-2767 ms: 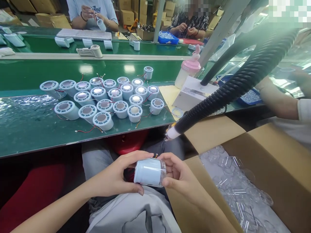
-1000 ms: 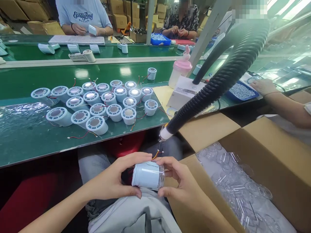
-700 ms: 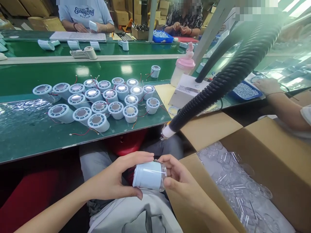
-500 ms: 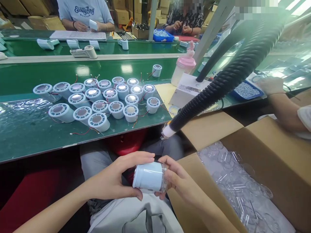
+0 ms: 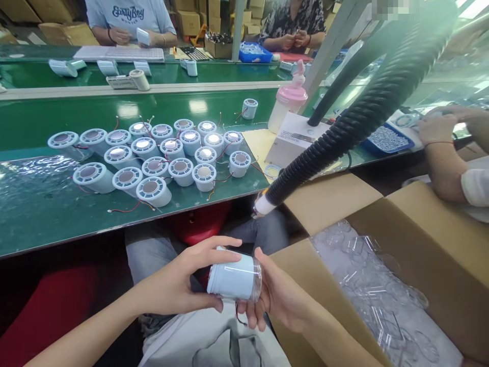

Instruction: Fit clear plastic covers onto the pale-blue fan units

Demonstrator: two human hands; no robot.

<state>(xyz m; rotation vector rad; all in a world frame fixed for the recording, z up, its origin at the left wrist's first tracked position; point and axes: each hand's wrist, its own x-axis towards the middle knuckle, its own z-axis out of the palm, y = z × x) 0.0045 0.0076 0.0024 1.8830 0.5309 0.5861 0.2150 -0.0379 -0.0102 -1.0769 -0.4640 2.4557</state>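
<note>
On the green table [image 5: 30, 219], blue cups [image 5: 181, 176] are stood close, perhaps to save room. Over the lap [image 5: 147, 255], one pale cup [image 5: 234, 279] is held sideways, gripped by the curled left hand [image 5: 189, 280] and steadied, it seems, by the looser right hand [image 5: 282, 294].

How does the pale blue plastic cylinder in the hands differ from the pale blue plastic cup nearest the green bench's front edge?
The pale blue plastic cylinder lies sideways between the left hand and right hand; the pale blue plastic cup stands on the green bench, grey disc facing up. Clear plastic shows at the cylinder's end by the right hand; none shows on the cup. Both are rounded, with thin wires beside them.
</note>
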